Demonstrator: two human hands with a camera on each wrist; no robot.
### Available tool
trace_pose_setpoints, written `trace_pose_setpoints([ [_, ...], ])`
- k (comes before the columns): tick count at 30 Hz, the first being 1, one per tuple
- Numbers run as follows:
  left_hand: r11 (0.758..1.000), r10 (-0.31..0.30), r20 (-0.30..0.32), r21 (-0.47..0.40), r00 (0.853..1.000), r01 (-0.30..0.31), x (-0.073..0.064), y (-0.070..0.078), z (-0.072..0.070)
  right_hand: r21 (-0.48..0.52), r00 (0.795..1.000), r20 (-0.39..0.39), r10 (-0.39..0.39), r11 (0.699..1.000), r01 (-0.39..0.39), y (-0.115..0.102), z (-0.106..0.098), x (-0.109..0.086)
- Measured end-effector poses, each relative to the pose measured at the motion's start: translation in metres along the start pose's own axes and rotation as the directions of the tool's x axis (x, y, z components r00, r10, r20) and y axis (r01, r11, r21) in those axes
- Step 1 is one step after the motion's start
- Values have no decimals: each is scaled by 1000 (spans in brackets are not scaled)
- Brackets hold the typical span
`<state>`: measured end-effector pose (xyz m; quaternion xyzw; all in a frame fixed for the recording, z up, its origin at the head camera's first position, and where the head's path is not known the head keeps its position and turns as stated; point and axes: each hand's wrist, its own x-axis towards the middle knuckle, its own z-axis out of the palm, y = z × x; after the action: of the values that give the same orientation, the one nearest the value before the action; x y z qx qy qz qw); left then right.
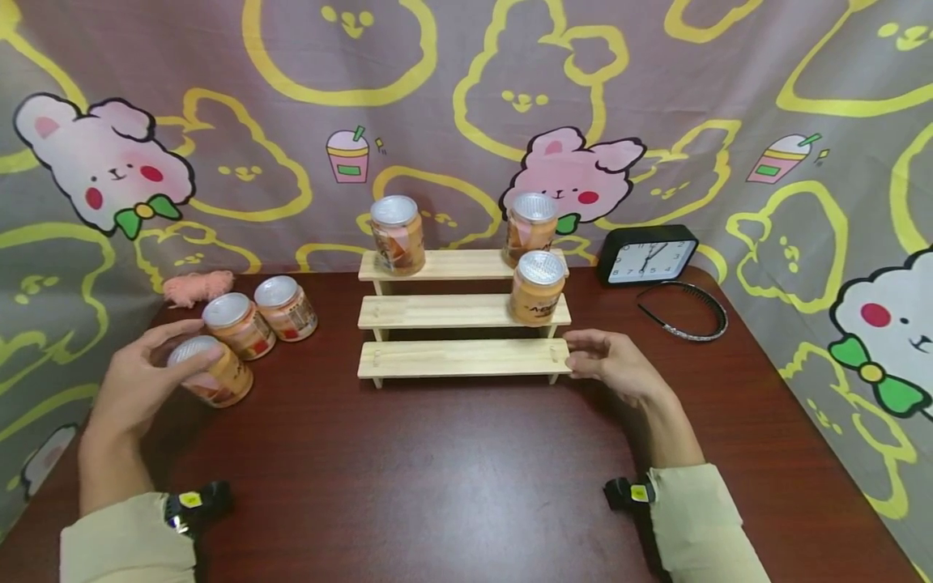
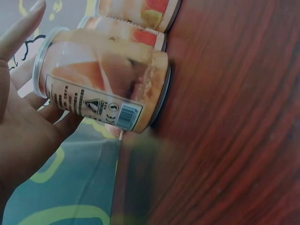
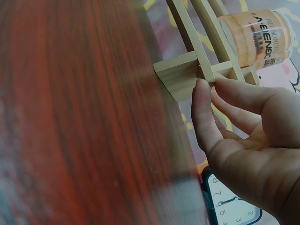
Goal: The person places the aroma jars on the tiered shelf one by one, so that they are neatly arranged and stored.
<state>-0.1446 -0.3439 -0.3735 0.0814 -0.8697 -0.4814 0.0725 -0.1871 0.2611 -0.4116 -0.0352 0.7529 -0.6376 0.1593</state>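
My left hand [image 1: 142, 376] holds a peach-coloured can with a silver lid [image 1: 222, 380], thumb and fingers about its top. In the left wrist view the can's label with a barcode [image 2: 127, 116] faces the camera. Two more such cans [image 1: 244, 332] [image 1: 295, 316] stand right behind it. My right hand [image 1: 615, 364] pinches the right end of the lowest board of a three-step wooden display rack [image 1: 459, 359]. In the right wrist view, thumb and forefinger meet at the board's corner. On the rack, two cans [image 1: 399, 243] [image 1: 526, 235] stand on the top step and one [image 1: 535, 300] on the middle step, right side.
A black-framed clock [image 1: 649, 257] stands at the back right, with a dark headband [image 1: 696, 320] before it. A pink fuzzy bundle [image 1: 197, 287] lies at the back left. A patterned curtain [image 1: 452, 121] hangs behind the brown table [image 1: 437, 486].
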Motion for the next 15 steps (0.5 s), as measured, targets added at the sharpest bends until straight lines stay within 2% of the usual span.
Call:
trace_pose_setpoints([
  [2,999,-17,18,40,1000,16,-1,-1,-1,2,1000,1,-2,1000,2,0,0,1],
  [9,992,-21,78,129,997,11,0,-7,-4,-6,1000,2,6,1000,-6,2,-2,2],
  [15,986,-33,85,168,996,19,0,-9,-2,-8,1000,0,8,1000,-8,3,-3,2],
])
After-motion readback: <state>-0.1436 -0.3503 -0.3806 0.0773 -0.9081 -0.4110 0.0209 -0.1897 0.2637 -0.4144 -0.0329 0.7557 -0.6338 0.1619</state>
